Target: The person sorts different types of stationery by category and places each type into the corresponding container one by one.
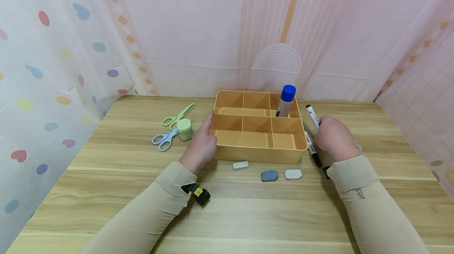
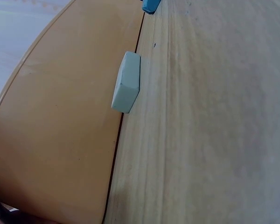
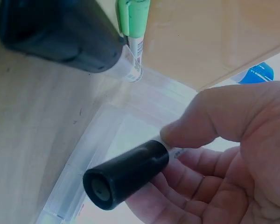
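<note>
My right hand pinches a black-capped marker between thumb and fingers, right of the orange six-compartment organizer. Its white barrel is mostly hidden by the hand. A second black-capped marker lies against the organizer's right side. Beside that side, a green-capped marker shows in the right wrist view. The left hand rests on the organizer's left wall, index finger stretched along it. A blue-capped glue stick leans in the back right compartment.
In front of the organizer lie a pale eraser, a blue-grey eraser and a white eraser. Green scissors, blue scissors and a green cylinder are at left. Clear plastic lies beneath the right hand.
</note>
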Action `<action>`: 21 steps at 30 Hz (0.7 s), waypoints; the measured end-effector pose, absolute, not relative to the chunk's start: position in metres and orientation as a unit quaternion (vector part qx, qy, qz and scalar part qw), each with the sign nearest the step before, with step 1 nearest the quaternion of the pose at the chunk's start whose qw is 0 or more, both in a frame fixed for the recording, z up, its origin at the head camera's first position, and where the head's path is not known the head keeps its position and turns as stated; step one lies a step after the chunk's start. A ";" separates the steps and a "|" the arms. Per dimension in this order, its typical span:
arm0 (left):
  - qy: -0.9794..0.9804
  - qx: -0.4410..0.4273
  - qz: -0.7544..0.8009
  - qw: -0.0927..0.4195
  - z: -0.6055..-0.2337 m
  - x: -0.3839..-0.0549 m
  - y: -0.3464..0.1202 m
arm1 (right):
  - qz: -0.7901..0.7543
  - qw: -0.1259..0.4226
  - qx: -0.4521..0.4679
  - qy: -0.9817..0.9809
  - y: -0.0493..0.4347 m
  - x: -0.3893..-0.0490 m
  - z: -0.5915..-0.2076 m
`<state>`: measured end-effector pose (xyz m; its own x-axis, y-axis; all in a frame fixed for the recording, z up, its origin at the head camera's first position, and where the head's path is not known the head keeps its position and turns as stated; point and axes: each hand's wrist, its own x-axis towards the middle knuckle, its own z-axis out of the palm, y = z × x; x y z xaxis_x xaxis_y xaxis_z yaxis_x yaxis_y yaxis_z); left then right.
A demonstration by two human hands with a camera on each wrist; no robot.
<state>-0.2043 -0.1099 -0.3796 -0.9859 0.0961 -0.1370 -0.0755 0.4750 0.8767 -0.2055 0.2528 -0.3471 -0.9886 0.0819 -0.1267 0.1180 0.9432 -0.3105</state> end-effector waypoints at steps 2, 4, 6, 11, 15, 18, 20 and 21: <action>0.855 0.006 0.513 0.084 -0.380 -0.204 -0.110 | -0.171 0.041 0.053 0.983 0.253 -0.205 -0.347; 0.853 0.005 0.514 0.083 -0.379 -0.204 -0.110 | -0.182 0.029 0.056 0.981 0.253 -0.204 -0.347; 0.853 0.006 0.516 0.083 -0.379 -0.204 -0.110 | -0.191 0.019 0.060 0.980 0.253 -0.204 -0.346; 0.853 0.005 0.515 0.082 -0.379 -0.203 -0.110 | -0.207 -0.010 0.071 0.976 0.252 -0.203 -0.344; 0.853 0.002 0.515 0.083 -0.379 -0.203 -0.109 | -0.221 -0.040 0.081 0.971 0.249 -0.202 -0.342; 0.853 0.001 0.516 0.084 -0.378 -0.203 -0.109 | -0.229 -0.061 0.080 0.968 0.247 -0.200 -0.339; 0.852 0.000 0.516 0.084 -0.378 -0.203 -0.109 | -0.233 -0.073 0.077 0.967 0.245 -0.199 -0.337; 0.852 0.000 0.517 0.084 -0.378 -0.203 -0.109 | -0.235 -0.080 0.076 0.966 0.244 -0.199 -0.336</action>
<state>-0.2029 -0.1091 -0.3778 -0.9859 0.0872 -0.1429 -0.0867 0.4645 0.8813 -0.1987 0.2440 -0.3361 -0.9759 0.1836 0.1181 0.1090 0.8784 -0.4653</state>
